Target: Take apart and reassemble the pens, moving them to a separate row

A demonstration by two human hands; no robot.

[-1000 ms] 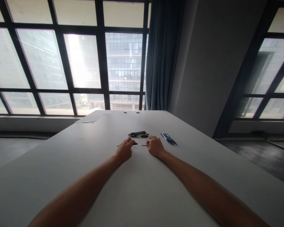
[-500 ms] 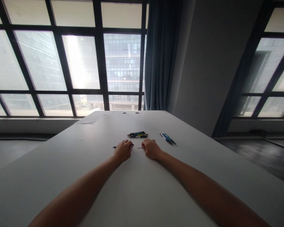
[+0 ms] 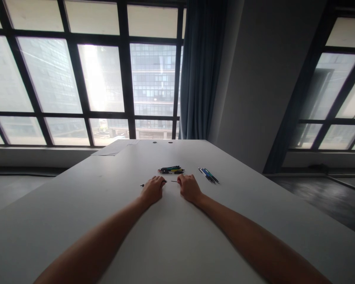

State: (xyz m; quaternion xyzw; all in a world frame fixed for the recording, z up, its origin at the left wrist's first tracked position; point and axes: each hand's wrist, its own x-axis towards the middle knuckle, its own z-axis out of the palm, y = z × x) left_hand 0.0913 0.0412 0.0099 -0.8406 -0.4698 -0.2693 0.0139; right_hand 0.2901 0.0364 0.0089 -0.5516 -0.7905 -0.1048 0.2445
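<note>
My left hand (image 3: pixel 152 188) is closed around a dark pen barrel (image 3: pixel 142 185), whose two ends poke out on either side of the fingers. Opposite it, my right hand (image 3: pixel 189 188) pinches a thin dark pen refill (image 3: pixel 174 181) that points left toward the barrel. A small gap separates the refill's tip from the barrel's end. Just beyond both hands lies a pile of pens (image 3: pixel 170 170), mostly black with some yellow and green. To the right of my right hand, several blue, green and black pens (image 3: pixel 208 175) lie side by side at a slant.
The long white table (image 3: pixel 130 244) stretches away toward the windows. White paper sheets (image 3: pixel 110 149) lie at its far left edge. Two dark round grommets (image 3: pixel 170 142) sit near the far end. A blue curtain (image 3: pixel 199 79) hangs behind the table.
My right hand has tilted slightly, and the refill's tip has risen a little to the level of the barrel's end. My left hand stays almost in place, and the pens have not moved.
</note>
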